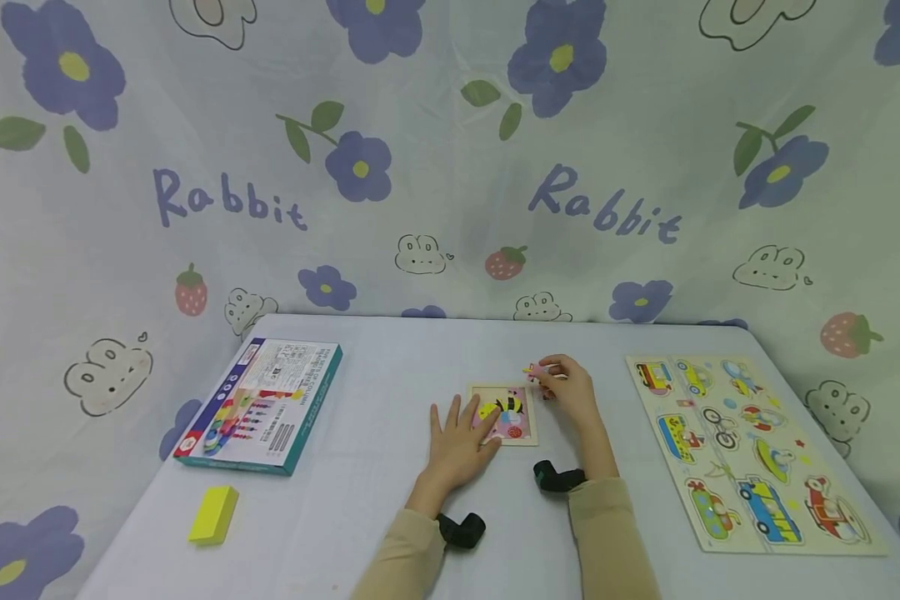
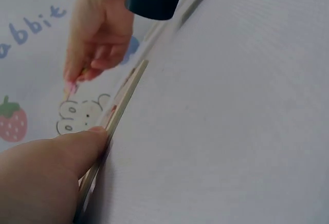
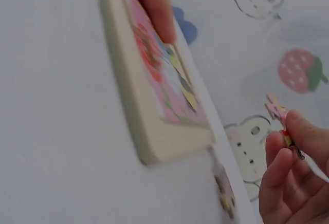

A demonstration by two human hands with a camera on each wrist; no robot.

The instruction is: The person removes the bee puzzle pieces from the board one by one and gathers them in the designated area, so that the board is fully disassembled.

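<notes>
A small wooden jigsaw puzzle [image 1: 527, 417] with a bee picture lies mid-table in a pale frame. My left hand [image 1: 457, 446] rests on its left side with fingers spread and straight; in the left wrist view the thumb [image 2: 85, 144] touches the frame's edge. Just past the puzzle's upper right corner, my right hand [image 1: 572, 392] pinches a small pink and yellow puzzle piece [image 1: 532, 372]. The right wrist view shows this piece [image 3: 276, 110] raised between thumb and fingers, tilted. Another loose piece [image 3: 223, 190] lies on the table beside the frame, mostly hidden below the right hand in the head view.
A large wooden vehicle puzzle board [image 1: 757, 450] lies on the right. On the left are a flat printed box [image 1: 270, 404] and a yellow block [image 1: 213, 515]. Black wrist cameras [image 1: 462, 531] stick out from both wrists. A patterned cloth [image 1: 450, 125] hangs behind the table.
</notes>
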